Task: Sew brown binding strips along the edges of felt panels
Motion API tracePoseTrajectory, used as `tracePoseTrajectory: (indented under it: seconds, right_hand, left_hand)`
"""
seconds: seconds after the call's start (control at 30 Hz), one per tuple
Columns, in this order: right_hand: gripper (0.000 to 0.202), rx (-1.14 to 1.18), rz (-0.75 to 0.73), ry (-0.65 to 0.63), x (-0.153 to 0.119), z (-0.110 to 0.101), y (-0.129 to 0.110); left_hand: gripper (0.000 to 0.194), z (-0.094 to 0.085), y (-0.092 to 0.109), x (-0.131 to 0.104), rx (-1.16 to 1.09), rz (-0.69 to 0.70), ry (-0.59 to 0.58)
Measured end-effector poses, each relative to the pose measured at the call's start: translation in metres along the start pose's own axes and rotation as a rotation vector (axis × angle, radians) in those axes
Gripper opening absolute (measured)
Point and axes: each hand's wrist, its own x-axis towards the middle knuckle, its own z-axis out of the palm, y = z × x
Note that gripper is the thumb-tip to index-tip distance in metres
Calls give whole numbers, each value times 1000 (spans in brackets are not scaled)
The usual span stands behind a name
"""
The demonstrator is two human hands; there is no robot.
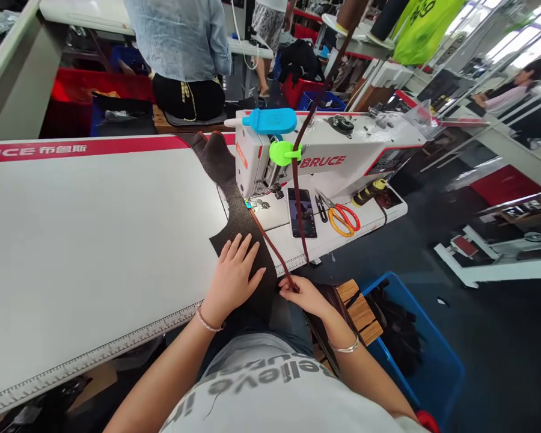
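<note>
My left hand (237, 270) lies flat, fingers spread, on a dark brown piece of material (241, 219) that runs under the head of a white sewing machine (252, 156). Between the fingers of my right hand (301, 294), just off the table's front edge, is a narrow reddish-brown strip (270, 243). From there it leads up to the needle area, along the right side of the dark piece. The far end of the material spreads out behind the machine head. A longer brown strip also hangs from above, passing a green clip (285, 153) on the machine.
A phone (302, 213), a small black cutter (321, 208) and orange-and-red scissors (342, 218) lie on the table right of the needle. Beside them is a thread spool (368, 191). A blue bin (433, 373) stands at lower right. People sit and stand beyond the table.
</note>
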Motion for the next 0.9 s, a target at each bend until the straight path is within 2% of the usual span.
tracePoseTrajectory:
  seconds: [0.07,0.13,0.23,0.3,0.4,0.47,0.5,0.6,0.67,0.73,0.83,0.87,0.9]
  right_hand:
    - [25,-52,-11,41,6,-7,5]
    - [30,-134,15,56,13,-5,10]
    - [27,-185,7,-13,23,16,12]
    - [18,-91,-65,-117,26,39,11]
    - [18,143,-139,-390,27,68,5]
    - [23,194,-171,-532,28,74,1]
    - [21,155,-196,-544,28,71,-2]
    - [21,-187,-223,-436,26,42,-10]
    - [30,-444,-213,-355,20,10,-16]
    - [34,-576,-214,-267,8,-24,-24]
    - [29,-490,-197,-220,-11,-68,-37]
    - [26,-409,-209,-179,-15,-78,-41]
    - [24,-336,-239,-86,-17,-86,-46]
  left_hand:
    - [56,-1,2,1,17,-10,-12]
    - [55,-1,4,2,34,-15,-24]
    - [56,0,6,4,62,-15,-40]
    - [57,1,7,4,79,-13,-44]
    - [56,2,8,4,93,-8,-45]
    - [55,2,7,4,94,-4,-43]
    - [55,2,7,4,94,-2,-41]
    - [54,2,6,4,91,0,-29]
    - [54,3,6,4,87,0,-21]
    - [53,4,6,4,79,-2,-12]
    - [52,4,7,4,65,-11,-5]
    - [52,4,7,4,59,-15,-5]
    - [52,4,6,3,52,-17,-4]
